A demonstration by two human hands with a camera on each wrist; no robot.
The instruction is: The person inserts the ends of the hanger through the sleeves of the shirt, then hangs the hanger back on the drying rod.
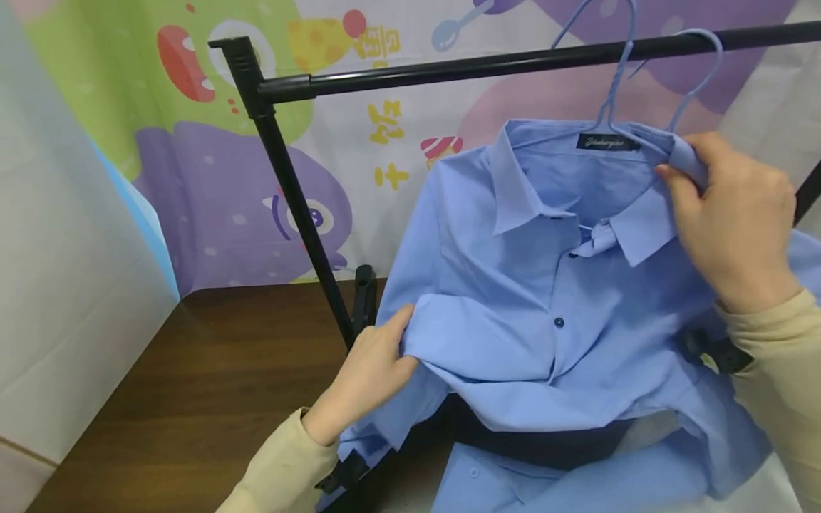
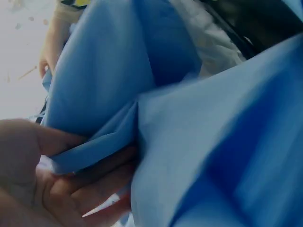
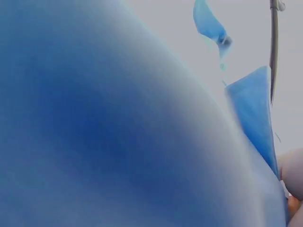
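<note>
A blue button-up shirt [image 1: 487, 263] hangs on a light blue hanger [image 1: 617, 85] from a black rail. Its collar stands up around a dark neck label [image 1: 608, 142]. My right hand [image 1: 744, 214] pinches the collar at the shirt's right side, thumb in front. With thumb and fingers my left hand [image 1: 372, 370] pinches a fold of the shirt's front lower down at the left. The left wrist view shows that folded cloth [image 2: 94, 149] between thumb and fingers. In the right wrist view, blue cloth [image 3: 118, 118] fills most of the picture, with the right fingers [image 3: 293, 175] at the edge.
The black rail [image 1: 449, 75] runs across the top, with a slanting post [image 1: 295, 192] at its left. A second hanger hook [image 1: 708, 64] sits over the rail. Below lies more blue cloth [image 1: 513, 484]. A brown wooden surface [image 1: 224, 385] and a printed curtain [image 1: 237, 199] stand behind.
</note>
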